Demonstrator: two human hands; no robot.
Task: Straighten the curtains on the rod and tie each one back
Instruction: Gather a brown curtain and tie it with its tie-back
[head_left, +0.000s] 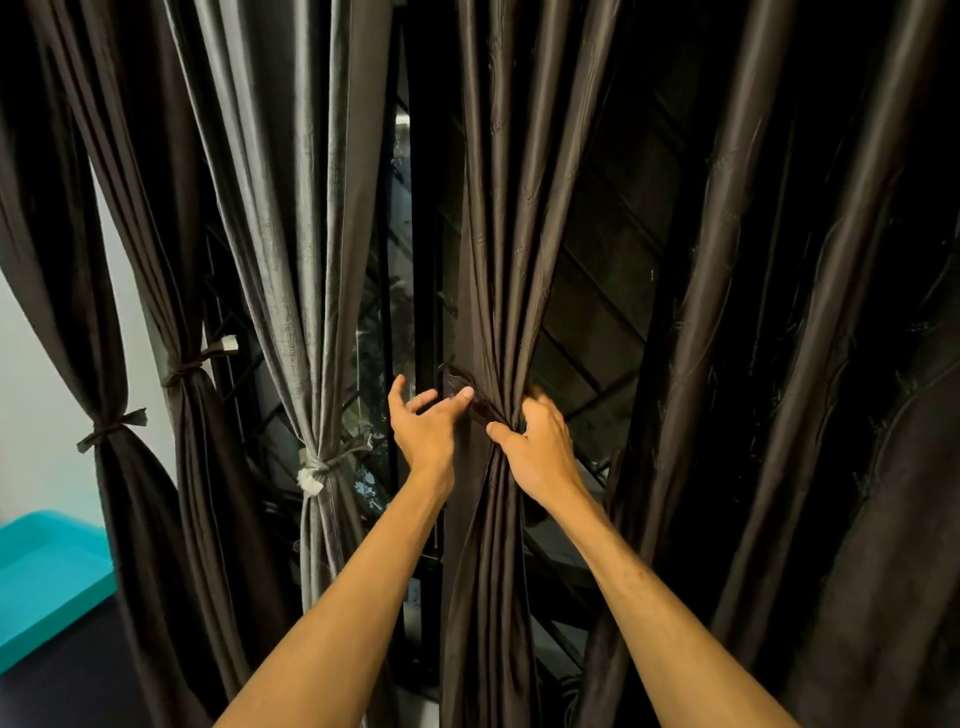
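While both forearms reach in from below, the right hand (540, 447) closes its fingers round the gathered waist of the dark brown curtain (493, 260) and bunches the folds into one neck. Just to its left, the left hand (423, 421) has its fingers splayed and its thumb lying on the tie strip (470, 397), which runs slantwise into the right hand's grip. Whether the thumb actually pinches the strip cannot be told.

The step in hand looks like wrapping this panel. It would go best if the right hand holds the bunch tight while the left carries the strip fully round the back, level with the other ties, before knotting.

Further left hang three finished panels: a grey curtain (291, 208) and two dark ones, each cinched. To the right, more dark curtains (779, 312) hang loose, not yet tied. Behind the gap shows a window grille (597, 312).
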